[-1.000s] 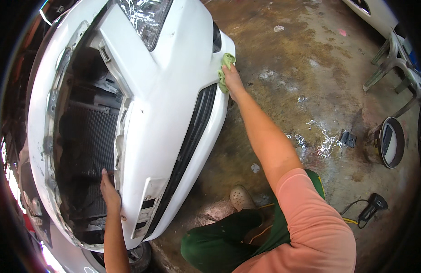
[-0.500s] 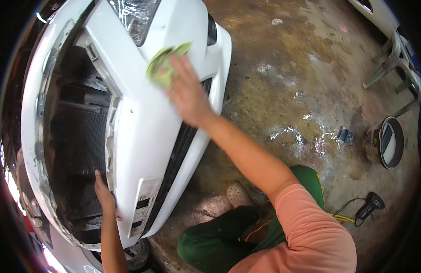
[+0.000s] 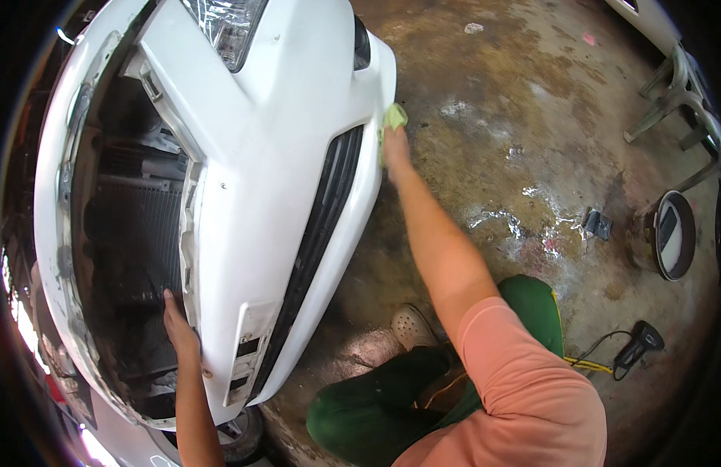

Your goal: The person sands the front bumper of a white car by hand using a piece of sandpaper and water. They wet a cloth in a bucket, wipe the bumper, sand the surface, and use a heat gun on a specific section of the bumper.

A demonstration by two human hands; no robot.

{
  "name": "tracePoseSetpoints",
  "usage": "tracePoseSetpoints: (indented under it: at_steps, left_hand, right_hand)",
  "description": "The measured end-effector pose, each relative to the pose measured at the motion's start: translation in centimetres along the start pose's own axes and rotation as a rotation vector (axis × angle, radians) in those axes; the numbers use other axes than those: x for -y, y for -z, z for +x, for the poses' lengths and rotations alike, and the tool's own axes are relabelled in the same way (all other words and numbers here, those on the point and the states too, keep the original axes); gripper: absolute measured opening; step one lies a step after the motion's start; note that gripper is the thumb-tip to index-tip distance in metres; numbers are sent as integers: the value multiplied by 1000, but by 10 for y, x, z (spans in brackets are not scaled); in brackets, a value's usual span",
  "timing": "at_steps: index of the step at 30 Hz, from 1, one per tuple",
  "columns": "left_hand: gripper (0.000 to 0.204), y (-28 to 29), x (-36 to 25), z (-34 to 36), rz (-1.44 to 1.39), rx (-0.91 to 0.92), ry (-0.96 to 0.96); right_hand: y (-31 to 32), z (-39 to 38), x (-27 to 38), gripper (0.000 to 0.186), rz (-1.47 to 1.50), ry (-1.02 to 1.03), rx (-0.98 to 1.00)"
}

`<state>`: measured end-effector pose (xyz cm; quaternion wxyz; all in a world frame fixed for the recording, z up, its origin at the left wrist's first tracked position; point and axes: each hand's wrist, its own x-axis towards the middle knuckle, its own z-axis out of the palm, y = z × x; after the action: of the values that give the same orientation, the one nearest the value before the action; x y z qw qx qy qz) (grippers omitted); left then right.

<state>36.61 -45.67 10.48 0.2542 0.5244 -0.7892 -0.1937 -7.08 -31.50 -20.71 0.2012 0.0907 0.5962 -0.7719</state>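
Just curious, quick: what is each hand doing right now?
Left hand: open, flat against the white bumper inner edge.
Right hand: pressing a green cloth on the bumper.

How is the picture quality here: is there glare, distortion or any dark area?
Head view: the fisheye lens bends the white bumper and leaves black corners; wet patches on the concrete floor shine with glare; the opening behind the bumper is deep in shadow, where the left hand rests; the right hand with the green cloth looks sharp, without motion blur.
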Motion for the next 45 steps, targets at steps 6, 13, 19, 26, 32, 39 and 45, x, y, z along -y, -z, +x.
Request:
tracePoseSetpoints:
  at_steps: [6,13,19,26,32,39,45]
  left_hand:
    - [75,26,27,15,84,-59,-33]
    - [78,-26,-4,25,-78,237,-62]
    - [89,43,27,12,17,62,64]
    - [87,15,31,33,-10,79,-3]
    - [85,26,35,30,-22,93,-3]
    - [81,25,26,20,57,-13,-67]
    - [79,12,24,28,-108,116,2]
  right_hand:
    - [12,-150,-99,37,-159,-155,208]
    - [170,-54,-85,34,-568,-230,512]
    - [288,-99,117,28,-396,153,256]
    - [543,-218,247,39,-27,292,-273]
    - [636,-207,261,50,-93,493,-559]
    - [609,-176,197,47,-1605,707,-1288]
    - [579,-121,41,40,-1299,223,-456]
